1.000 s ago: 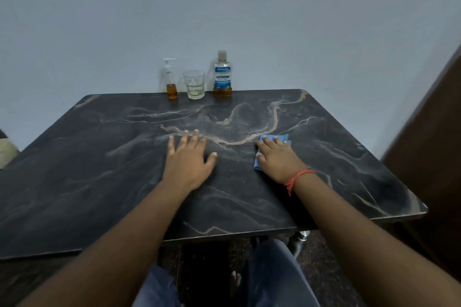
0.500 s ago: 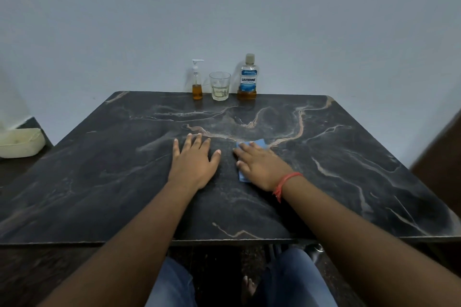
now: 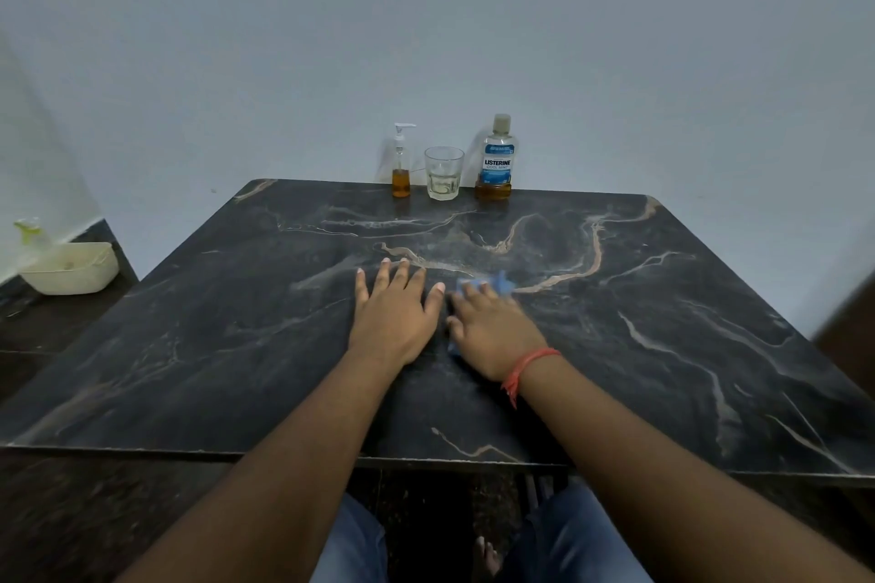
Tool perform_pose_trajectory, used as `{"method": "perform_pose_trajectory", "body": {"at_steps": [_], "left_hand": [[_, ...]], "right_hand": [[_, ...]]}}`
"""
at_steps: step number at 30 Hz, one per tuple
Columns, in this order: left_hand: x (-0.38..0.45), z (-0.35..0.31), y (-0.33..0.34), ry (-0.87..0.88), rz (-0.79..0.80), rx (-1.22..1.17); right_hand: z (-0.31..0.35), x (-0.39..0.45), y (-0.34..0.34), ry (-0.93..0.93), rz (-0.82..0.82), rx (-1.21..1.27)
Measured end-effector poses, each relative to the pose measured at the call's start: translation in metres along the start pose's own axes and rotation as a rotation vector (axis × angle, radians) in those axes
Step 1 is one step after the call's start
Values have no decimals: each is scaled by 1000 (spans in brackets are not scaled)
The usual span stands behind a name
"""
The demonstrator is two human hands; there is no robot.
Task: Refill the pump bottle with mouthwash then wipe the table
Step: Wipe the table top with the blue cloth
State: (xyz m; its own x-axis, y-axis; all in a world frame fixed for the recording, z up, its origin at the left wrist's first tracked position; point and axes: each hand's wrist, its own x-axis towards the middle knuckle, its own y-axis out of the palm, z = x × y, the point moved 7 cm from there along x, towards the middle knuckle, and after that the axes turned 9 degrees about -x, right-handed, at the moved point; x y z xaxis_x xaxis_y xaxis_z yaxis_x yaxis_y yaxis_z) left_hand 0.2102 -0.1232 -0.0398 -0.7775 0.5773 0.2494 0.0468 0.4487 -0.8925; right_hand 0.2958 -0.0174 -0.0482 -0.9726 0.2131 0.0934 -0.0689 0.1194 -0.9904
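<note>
Right hand [image 3: 492, 331] slid blue cloth [image 3: 502, 284] toward my flat left hand [image 3: 395, 317] on table [image 3: 189, 346]; fingers straight, pressing.

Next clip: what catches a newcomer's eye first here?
Two hands lie mid-table on the dark marble table: the left hand flat and bare, the right hand pressing a blue cloth. At the far edge stand an amber pump bottle, clear glass and Listerine mouthwash bottle.
</note>
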Motion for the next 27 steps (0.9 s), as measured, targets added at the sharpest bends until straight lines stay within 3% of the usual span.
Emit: {"method": "perform_pose_trajectory", "body": {"at_steps": [2, 6, 9, 11, 15, 19, 21, 25, 27], "left_hand": [[0, 0, 1, 2, 9, 3], [-1, -1, -1, 14, -7, -10], [0, 0, -1, 0, -3, -8], [0, -1, -1, 0, 6, -1], [-4, 6, -5, 36, 17, 3], [-4, 54, -24, -16, 4, 69], [-7, 87, -36, -72, -8, 104], [-19, 124, -46, -149, -3, 79], [-21, 127, -44, -168, 9, 43]], "right_hand": [[2, -2, -1, -92, 29, 35], [-51, 0, -5, 247, 158, 20], [4, 0, -2, -49, 102, -9], [4, -3, -4, -89, 102, 45], [-28, -7, -12, 187, 108, 41], [50, -15, -14, -231, 4, 70], [51, -14, -13, -292, 17, 65], [18, 1, -14, 61, 20, 81], [54, 3, -18, -35, -34, 110]]}}
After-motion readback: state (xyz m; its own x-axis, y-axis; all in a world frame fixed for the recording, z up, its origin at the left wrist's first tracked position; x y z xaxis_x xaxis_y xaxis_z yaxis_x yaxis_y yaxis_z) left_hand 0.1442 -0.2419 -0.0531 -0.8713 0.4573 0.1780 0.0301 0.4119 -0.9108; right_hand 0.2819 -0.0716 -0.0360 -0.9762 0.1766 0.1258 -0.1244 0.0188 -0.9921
